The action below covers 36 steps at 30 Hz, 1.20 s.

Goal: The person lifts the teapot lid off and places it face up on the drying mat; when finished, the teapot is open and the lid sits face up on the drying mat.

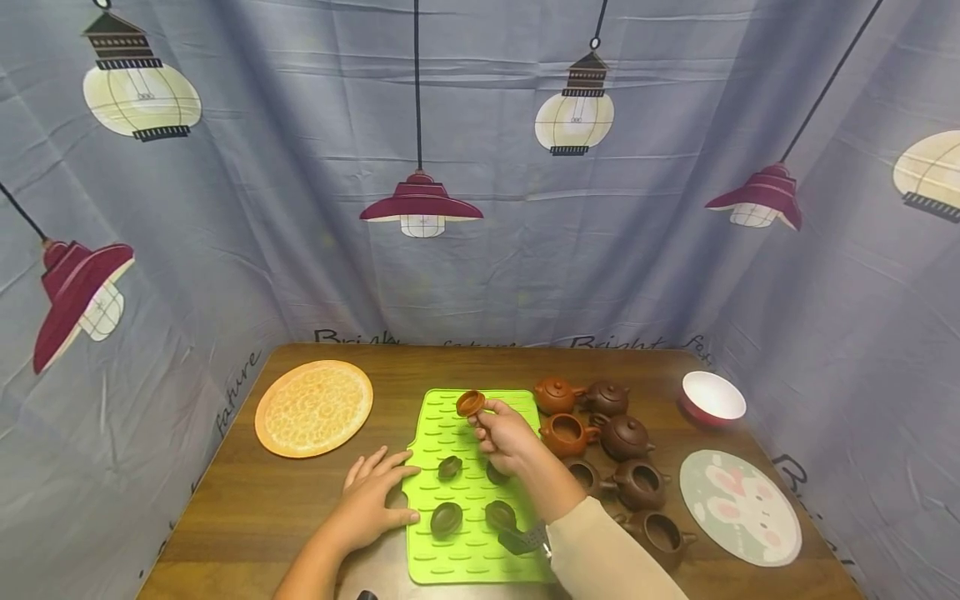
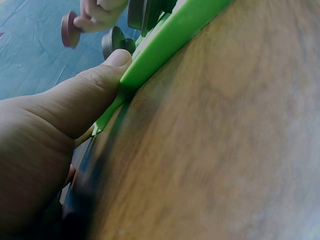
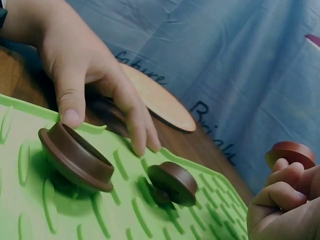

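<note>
My right hand (image 1: 508,437) pinches a small orange-brown teapot lid (image 1: 470,403) above the far part of the green ridged mat (image 1: 468,567). The lid's hollow side shows in the head view. Several dark brown teapot lids lie on the mat; in the right wrist view a larger lid (image 3: 77,159) and a smaller lid (image 3: 173,182) sit with their hollow sides up. My left hand (image 1: 372,498) rests at the mat's left edge with fingers spread. Its thumb (image 2: 82,92) touches the mat's rim in the left wrist view.
Right of the mat stand several teapots, among them a lidless orange teapot (image 1: 566,433) and a lidded dark teapot (image 1: 627,437). Farther right are a red-and-white bowl (image 1: 714,397) and a round rabbit mat (image 1: 741,507). An orange round mat (image 1: 313,408) lies at the back left.
</note>
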{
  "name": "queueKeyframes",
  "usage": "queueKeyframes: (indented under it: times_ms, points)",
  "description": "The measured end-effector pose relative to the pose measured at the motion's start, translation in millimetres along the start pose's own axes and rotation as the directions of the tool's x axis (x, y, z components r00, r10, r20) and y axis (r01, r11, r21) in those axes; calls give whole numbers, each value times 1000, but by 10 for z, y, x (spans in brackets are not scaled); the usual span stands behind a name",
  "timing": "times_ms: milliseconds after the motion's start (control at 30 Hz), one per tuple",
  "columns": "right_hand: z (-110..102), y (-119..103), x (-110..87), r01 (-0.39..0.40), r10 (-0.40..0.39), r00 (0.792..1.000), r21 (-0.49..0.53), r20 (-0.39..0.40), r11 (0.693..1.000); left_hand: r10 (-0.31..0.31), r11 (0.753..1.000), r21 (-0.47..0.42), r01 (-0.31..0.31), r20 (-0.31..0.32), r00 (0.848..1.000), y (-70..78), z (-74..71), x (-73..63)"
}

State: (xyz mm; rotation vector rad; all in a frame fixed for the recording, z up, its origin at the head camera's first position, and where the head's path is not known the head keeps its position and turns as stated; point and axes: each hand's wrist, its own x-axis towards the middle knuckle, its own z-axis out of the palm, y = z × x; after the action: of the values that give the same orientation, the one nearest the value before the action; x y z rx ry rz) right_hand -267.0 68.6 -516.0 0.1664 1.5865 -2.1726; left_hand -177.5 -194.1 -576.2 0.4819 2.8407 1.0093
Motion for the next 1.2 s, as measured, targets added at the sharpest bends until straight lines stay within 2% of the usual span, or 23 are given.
queueKeyframes:
  times_ms: [200, 333, 567, 867, 1067, 1200]
  points:
    - [117, 98, 104, -57, 56, 998, -83, -8, 995, 0, 1000, 7, 0, 8, 1000, 12, -18, -8]
    - [155, 149, 134, -81, 74, 996, -177, -45, 981, 2, 1000, 10, -2, 7, 1000, 13, -20, -11]
    - [250, 162, 114, -110, 84, 993, -363, -85, 925, -1, 1000, 10, 1, 8, 1000, 15, -21, -19]
    - [286, 126, 70, -131, 99, 991, -470, -92, 873, 2, 1000, 13, -2, 1, 1000, 6, -11, -5]
    - [313, 110, 71, -116, 66, 992, -574, -107, 811, 3, 1000, 21, -3, -3, 1000, 5, -8, -8]
    - [320, 94, 51, -121, 69, 992, -604, -109, 788, 4, 1000, 14, -4, -2, 1000, 10, -5, -13]
